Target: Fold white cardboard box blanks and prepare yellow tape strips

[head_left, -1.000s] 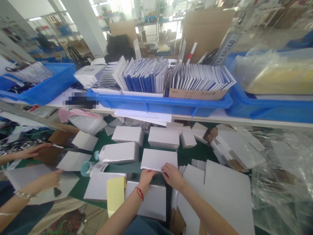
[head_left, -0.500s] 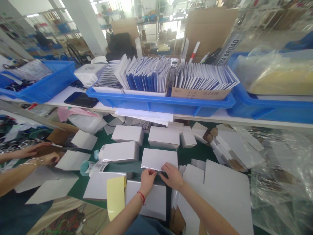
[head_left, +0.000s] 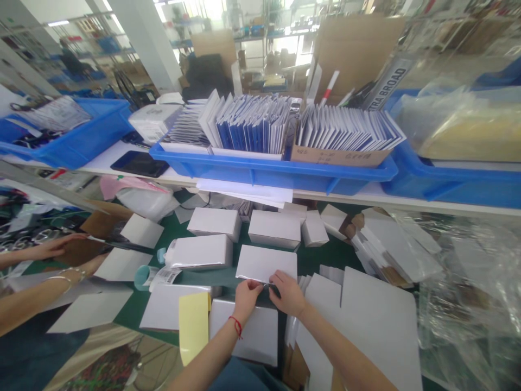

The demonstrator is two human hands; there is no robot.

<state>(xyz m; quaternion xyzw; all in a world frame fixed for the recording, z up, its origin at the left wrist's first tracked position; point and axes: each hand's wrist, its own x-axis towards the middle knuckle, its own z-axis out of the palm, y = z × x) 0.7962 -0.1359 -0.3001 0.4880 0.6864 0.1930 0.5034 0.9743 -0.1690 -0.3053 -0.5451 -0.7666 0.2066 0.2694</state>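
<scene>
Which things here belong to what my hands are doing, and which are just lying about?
Apparently in use:
small dark item, unidentifiable, between left hand and right hand
white box just beyond them

Seemingly lying about:
black tablet-like device
clear plastic wrapping

1. The left hand (head_left: 246,301) is bare, and a thin red cord bracelet (head_left: 236,325) circles its wrist, with a small loop or loose end.
2. The right hand (head_left: 287,293) is bare too, as is its wrist.
3. Both forearms (head_left: 334,342) show uncovered.
4. A dark blue-teal cloth garment (head_left: 246,376), seemingly plain, covers the torso.
</scene>
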